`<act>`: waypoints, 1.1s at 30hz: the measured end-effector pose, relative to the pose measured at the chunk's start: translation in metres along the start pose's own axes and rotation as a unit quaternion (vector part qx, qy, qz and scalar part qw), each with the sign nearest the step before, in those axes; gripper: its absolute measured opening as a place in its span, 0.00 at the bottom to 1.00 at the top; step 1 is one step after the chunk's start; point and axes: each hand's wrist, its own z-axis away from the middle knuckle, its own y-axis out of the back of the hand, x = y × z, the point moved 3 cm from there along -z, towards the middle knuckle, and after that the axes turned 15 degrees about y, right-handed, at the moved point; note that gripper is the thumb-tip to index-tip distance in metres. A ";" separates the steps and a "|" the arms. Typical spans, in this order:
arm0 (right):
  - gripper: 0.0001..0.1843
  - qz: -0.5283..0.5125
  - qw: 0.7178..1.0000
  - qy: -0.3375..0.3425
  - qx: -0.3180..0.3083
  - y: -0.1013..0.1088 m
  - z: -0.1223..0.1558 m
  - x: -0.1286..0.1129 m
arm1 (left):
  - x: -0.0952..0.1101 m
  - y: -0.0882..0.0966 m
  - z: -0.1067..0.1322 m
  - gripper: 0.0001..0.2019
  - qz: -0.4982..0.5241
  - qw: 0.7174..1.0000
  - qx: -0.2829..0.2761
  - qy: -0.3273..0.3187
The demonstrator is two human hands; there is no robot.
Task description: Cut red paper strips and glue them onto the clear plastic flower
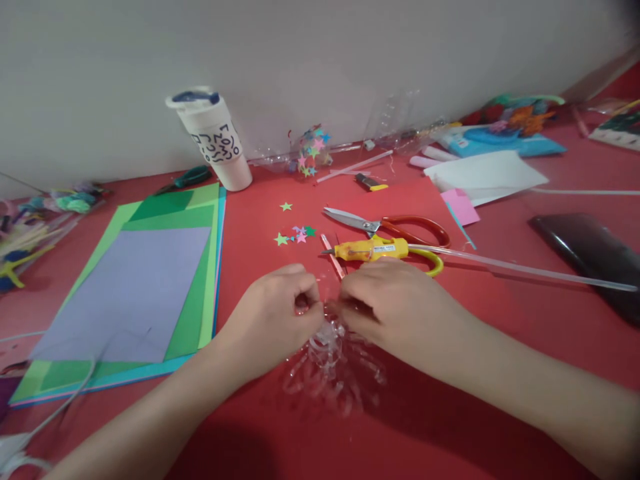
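Both my hands meet over the red table (pixel 450 413). My left hand (pixel 275 317) is closed in a pinch on a clear, crinkled plastic piece (pixel 330 360) that lies between the hands. My right hand (pixel 395 300) is also closed, its fingers pinching the same clear plastic from the right. Just beyond the hands lie a yellow glue gun (pixel 373 250) with a clear glue stick (pixel 525 269) trailing right, a thin pink stick (pixel 333 255), and red-handled scissors (pixel 395 225). Small paper stars (pixel 295 235) are scattered nearby.
A stack of green, blue and lilac paper sheets (pixel 135 287) lies at left. A white cup (pixel 215 140) leans on the wall. A bag of stars (pixel 310 155), white paper (pixel 485 175), a pink note (pixel 460 205) and a dark object (pixel 590 257) sit behind and right.
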 end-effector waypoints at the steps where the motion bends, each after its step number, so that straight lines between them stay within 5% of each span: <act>1: 0.13 -0.042 0.999 -0.019 -0.018 0.002 0.002 0.004 | -0.001 0.001 0.000 0.06 0.003 1.000 -0.006 0.004; 6: 0.06 -0.186 0.981 -0.008 -0.048 0.009 0.018 0.021 | -0.005 0.005 0.003 0.07 0.024 0.999 -0.019 0.029; 13: 0.09 -0.138 0.988 0.072 -0.024 -0.002 0.018 0.013 | -0.010 0.011 0.007 0.06 0.018 0.999 -0.004 0.038; 15: 0.09 -0.124 0.988 0.087 -0.024 -0.003 0.016 0.009 | -0.009 0.015 0.005 0.14 0.023 1.000 0.011 0.018; 18: 0.08 -0.103 0.990 0.088 -0.027 -0.001 0.014 0.005 | 0.000 0.014 0.000 0.24 0.030 0.998 -0.043 -0.040; 23: 0.09 -0.079 0.994 0.071 -0.038 0.003 0.015 0.005 | 0.009 0.001 -0.008 0.09 0.053 0.987 -0.150 -0.021; 33: 0.07 -0.110 0.989 0.017 -0.099 0.016 0.029 0.036 | -0.015 0.006 -0.004 0.04 0.160 0.975 -0.126 0.092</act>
